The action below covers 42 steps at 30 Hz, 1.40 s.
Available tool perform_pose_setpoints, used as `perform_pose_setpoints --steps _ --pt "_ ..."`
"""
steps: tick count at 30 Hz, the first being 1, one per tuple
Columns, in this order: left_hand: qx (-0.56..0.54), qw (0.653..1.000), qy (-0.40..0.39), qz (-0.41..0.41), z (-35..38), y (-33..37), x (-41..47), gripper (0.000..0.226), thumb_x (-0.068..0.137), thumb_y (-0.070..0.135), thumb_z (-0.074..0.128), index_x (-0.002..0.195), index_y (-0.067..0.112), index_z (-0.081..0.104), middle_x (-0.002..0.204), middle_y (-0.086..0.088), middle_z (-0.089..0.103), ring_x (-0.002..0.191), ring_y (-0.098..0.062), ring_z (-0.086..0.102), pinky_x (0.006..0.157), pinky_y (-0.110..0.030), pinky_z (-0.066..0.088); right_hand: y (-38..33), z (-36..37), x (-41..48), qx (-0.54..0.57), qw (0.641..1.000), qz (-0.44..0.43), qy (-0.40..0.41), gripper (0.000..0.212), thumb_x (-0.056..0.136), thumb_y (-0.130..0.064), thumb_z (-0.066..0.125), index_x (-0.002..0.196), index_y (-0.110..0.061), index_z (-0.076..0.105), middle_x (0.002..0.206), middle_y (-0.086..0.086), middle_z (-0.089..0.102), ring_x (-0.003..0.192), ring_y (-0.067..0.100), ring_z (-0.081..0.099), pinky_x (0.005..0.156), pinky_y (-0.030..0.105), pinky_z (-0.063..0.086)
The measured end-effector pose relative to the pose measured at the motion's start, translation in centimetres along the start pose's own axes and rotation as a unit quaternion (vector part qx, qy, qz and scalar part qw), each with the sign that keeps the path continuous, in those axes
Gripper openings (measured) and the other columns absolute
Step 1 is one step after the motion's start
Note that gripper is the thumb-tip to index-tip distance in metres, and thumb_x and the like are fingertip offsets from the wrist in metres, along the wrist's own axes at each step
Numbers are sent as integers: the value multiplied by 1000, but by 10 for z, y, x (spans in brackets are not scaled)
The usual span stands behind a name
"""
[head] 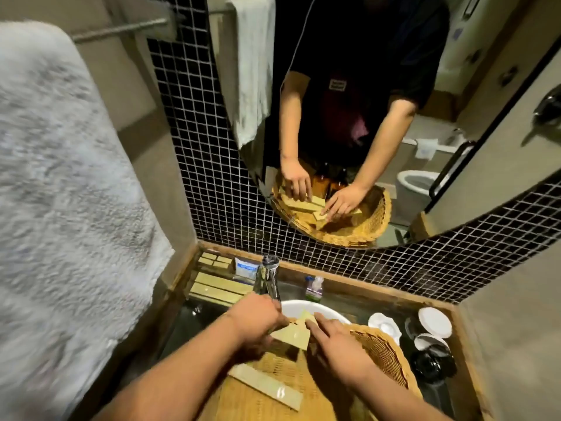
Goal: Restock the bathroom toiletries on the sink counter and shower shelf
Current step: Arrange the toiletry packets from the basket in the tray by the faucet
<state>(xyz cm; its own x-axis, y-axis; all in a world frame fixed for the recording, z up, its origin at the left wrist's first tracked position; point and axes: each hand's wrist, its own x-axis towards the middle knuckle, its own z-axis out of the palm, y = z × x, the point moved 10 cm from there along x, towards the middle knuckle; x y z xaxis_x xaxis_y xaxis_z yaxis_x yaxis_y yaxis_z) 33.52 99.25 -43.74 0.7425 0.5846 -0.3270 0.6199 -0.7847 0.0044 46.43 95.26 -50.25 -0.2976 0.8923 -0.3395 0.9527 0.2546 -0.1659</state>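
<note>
Nearest: long toiletry box (267, 387) lies loose in wicker basket (385, 357). Left hand (258, 323) fingers curl round a pale box (291, 332) over the basket; right hand (331, 338) fingers lie straight against it. Farther, stacked boxes (218, 287) already sit on bench (364, 285); restock looks partway.

The basket (382, 354) is golden brown with a woven pattern. The flat boxes (291, 335) are pale yellow-green. The wall tiles (188, 117) are small black squares with light lines between them. The towel (60, 177) is greyish white, and the basin (299, 306) is white.
</note>
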Motion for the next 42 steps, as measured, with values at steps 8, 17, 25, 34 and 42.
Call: perform_pose_setpoints --steps 8,17,25,34,42 --pt "-24 997 21 -70 -26 -68 -30 54 92 42 63 143 37 45 134 2 57 120 -23 56 95 -44 50 -28 -67 37 -34 997 -39 58 75 94 -7 56 155 -27 18 158 11 25 140 31 32 111 34 33" --pt "-14 992 3 -123 -11 -115 -47 71 91 20 64 150 40 30 145 0 48 130 -24 48 98 -41 48 -60 -76 74 -102 991 -65 48 99 82 8 63 155 -28 7 157 15 23 137 38 30 109 48 38" --pt "-37 983 -16 -182 34 -151 -46 82 92 5 58 154 42 20 158 -5 35 140 -28 39 105 -43 42 -64 -70 98 -90 994 -46 49 102 81 -5 70 156 -29 5 158 11 23 139 34 27 116 46 26" --pt "-56 977 -59 -196 83 -186 -29 76 91 8 61 150 41 26 148 -5 45 131 -28 48 100 -43 47 -81 -72 118 -77 991 -72 83 101 83 -25 72 157 -33 3 157 9 23 138 31 26 116 43 23" --pt "-74 983 -41 -163 102 -185 -10 68 93 18 57 151 40 29 134 -2 52 117 -24 54 88 -40 49 -83 -83 134 -72 989 -77 108 98 81 -15 71 157 -30 13 156 10 27 138 31 29 114 41 27"
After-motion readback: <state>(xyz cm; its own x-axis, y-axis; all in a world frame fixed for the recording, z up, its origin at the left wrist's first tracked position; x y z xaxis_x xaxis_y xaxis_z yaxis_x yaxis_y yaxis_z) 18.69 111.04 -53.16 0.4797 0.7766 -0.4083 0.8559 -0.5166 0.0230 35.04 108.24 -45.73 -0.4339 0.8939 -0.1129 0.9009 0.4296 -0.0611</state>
